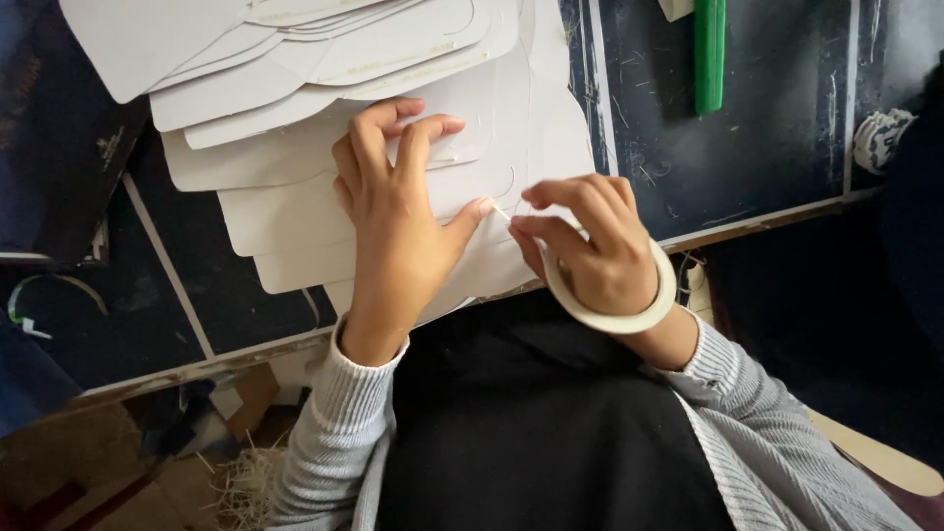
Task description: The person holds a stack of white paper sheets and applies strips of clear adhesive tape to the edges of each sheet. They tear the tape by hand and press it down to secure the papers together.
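Pinching a thin strip of tape [501, 212] between thumb and forefinger, the right hand [588, 241] is hovering at the near edge of a fanned stack of white card cut-outs [295, 216], and a roll of pale masking tape [629, 313] is sitting around that wrist like a bangle. The strip is running the short way across to the left hand [398, 202], whose thumb tip is meeting its far end while the fingers are lying spread and pressing flat on the uppermost card, gripping nothing round. The cards are overlapping one another like shingles, with curved edges and faint curved lines drawn on them, and they are lying on a dark cutting mat [767, 128] marked with pale ruled lines and many scratches. A green stick-shaped tool [709, 54] is resting on the mat well apart from the hands, toward the far right. Both forearms are showing grey ribbed sleeves [339, 423], and a black garment [531, 423] is filling the space between them. Straw-like scraps [246, 487] are lying on the floor below the table edge at the left.
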